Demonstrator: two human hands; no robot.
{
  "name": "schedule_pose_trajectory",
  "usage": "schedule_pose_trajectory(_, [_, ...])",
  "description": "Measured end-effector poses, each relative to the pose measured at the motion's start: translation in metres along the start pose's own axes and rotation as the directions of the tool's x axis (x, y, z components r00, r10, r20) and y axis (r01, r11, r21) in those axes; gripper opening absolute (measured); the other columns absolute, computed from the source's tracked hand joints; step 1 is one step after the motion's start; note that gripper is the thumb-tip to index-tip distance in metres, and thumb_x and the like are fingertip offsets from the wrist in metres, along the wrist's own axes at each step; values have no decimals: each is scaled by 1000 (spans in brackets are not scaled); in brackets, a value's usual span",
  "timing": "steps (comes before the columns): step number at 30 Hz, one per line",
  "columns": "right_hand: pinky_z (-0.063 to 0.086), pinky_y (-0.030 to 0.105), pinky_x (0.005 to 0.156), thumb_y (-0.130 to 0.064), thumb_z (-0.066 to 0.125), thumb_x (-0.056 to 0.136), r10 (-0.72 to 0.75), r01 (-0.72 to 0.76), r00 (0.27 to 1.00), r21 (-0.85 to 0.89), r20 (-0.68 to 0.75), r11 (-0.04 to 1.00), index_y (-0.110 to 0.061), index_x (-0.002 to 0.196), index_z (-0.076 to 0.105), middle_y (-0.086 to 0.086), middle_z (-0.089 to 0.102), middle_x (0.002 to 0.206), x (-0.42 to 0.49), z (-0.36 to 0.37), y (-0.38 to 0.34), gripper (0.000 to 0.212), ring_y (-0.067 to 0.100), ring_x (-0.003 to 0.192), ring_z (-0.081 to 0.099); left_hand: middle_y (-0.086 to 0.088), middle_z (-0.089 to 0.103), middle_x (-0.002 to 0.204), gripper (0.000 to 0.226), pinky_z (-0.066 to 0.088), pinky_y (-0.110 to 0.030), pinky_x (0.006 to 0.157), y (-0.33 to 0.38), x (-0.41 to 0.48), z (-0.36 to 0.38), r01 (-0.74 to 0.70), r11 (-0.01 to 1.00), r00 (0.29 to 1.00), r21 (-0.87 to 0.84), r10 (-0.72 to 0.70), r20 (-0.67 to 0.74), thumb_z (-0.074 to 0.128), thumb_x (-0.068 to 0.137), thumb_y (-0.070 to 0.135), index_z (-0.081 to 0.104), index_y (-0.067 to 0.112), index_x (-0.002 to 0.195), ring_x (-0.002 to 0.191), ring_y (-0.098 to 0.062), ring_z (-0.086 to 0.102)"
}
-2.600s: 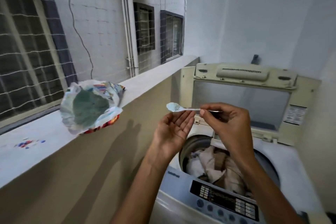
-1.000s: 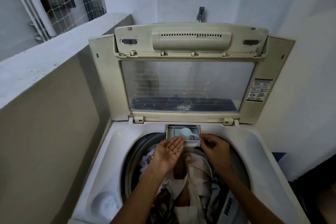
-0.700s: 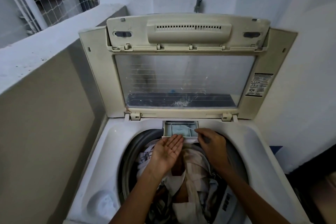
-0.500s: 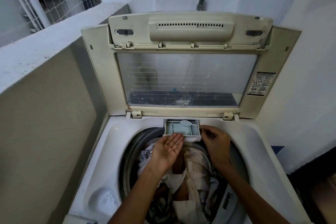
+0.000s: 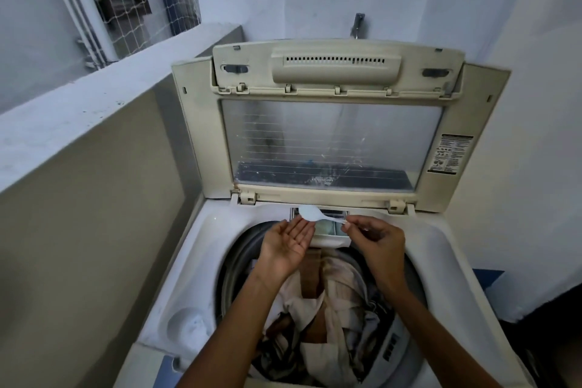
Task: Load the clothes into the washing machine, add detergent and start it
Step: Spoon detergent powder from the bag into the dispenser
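Right hand (image 5: 376,238) pinched on spoon (image 5: 310,214) handle; left hand (image 5: 288,244) open, cupped beneath bowl. Risk: tilting spills detergent residue outside drawer (image 5: 327,227), onto clothes (image 5: 330,318).

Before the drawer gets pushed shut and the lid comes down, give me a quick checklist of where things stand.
1. Clothes in the drum: ok, loaded.
2. Spoon out of the detergent drawer: ok, held above it by the right hand with a pinch grip on the handle.
3. Spoon emptied: cannot tell, its bowl faces away.
4. Left hand free: ok, open palm cupped under the spoon.
5. Drawer closed: not ok, it is pulled out.
6. Lid path: not ok, both hands are beneath the raised lid.
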State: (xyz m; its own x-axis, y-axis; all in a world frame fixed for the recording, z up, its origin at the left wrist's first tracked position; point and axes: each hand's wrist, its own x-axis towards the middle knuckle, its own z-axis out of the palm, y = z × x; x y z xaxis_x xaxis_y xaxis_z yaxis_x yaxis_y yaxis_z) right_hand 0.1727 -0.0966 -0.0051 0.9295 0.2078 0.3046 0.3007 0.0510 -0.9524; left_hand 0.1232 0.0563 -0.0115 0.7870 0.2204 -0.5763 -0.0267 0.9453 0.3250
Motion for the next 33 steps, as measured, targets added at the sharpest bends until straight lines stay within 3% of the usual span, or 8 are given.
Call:
schedule_pose_trajectory(5, [54, 17, 66, 7, 69, 75, -69, 65, 995, 60, 68, 996, -12, 85, 72, -11, 73, 69, -7, 2, -23, 21, 8, 67, 69, -20, 60, 94, 32, 40, -41, 102, 5, -28, 9, -95, 995, 995, -30, 96, 19, 33, 101, 17, 54, -2, 87, 89, -32, 57])
schedule_pose_trajectory(10, [54, 18, 67, 6, 69, 76, -159, 141, 973, 117, 165, 983, -7, 86, 72, -8, 74, 75, -9, 6, -48, 17, 13, 70, 70, -20, 70, 77, 33, 50, -40, 84, 11, -62, 9, -198, 978, 979, -61, 200, 34, 33, 100, 16, 57, -5, 90, 88, -32, 58])
schedule_pose_trajectory(12, [54, 19, 67, 4, 69, 76, -189, 162, 958, 138, 217, 977, -8, 85, 73, -5, 74, 78, -13, 10, -57, 15, 14, 71, 70, -21, 66, 91, 32, 50, -41, 85, 14, -78, 7, -249, 964, 968, -91, 252, 16, 34, 100, 17, 55, -4, 89, 88, -32, 58])
schedule_pose_trajectory(15, [53, 15, 67, 5, 69, 76, -229, 184, 927, 171, 299, 968, -6, 86, 72, -13, 73, 78, -21, 17, -71, 15, 8, 71, 69, -22, 58, 113, 33, 53, -43, 82, 20, -103, 2, -308, 942, 949, -133, 313, 25, 32, 100, 19, 54, -3, 112, 94, -32, 60])
schedule_pose_trajectory(20, [55, 19, 69, 4, 69, 76, -254, 145, 877, 280, 408, 949, -6, 87, 72, -5, 74, 84, -41, 36, -99, 15, 14, 72, 71, -24, 67, 95, 42, 57, -39, 62, 31, -154, -9, -420, 880, 902, -220, 432, 7, 27, 101, 19, 57, -10, 106, 80, -34, 68])
schedule_pose_trajectory(27, [54, 16, 65, 4, 68, 76, -354, 112, 765, 429, 538, 896, -6, 86, 72, -3, 73, 81, -80, 69, -138, 15, 14, 70, 70, -24, 63, 105, 42, 57, -36, 67, 40, -240, -30, -621, 743, 777, -249, 624, -76, 28, 100, 19, 57, -11, 105, 93, -33, 62])
schedule_pose_trajectory(31, [53, 14, 64, 5, 68, 75, -435, 123, 696, 502, 571, 856, -9, 88, 71, -14, 72, 75, -104, 86, -164, 19, 9, 67, 69, -22, 67, 101, 42, 57, -34, 71, 42, -290, -40, -708, 667, 697, -232, 712, -84, 28, 99, 19, 57, -10, 106, 79, -31, 70])
schedule_pose_trajectory(33, [54, 17, 64, 4, 68, 76, -476, 130, 672, 543, 567, 830, -10, 87, 71, -9, 73, 76, -114, 91, -177, 18, 10, 66, 69, -22, 68, 101, 40, 55, -35, 75, 41, -311, -46, -743, 634, 661, -214, 745, -87, 30, 98, 18, 58, -10, 108, 79, -30, 70])
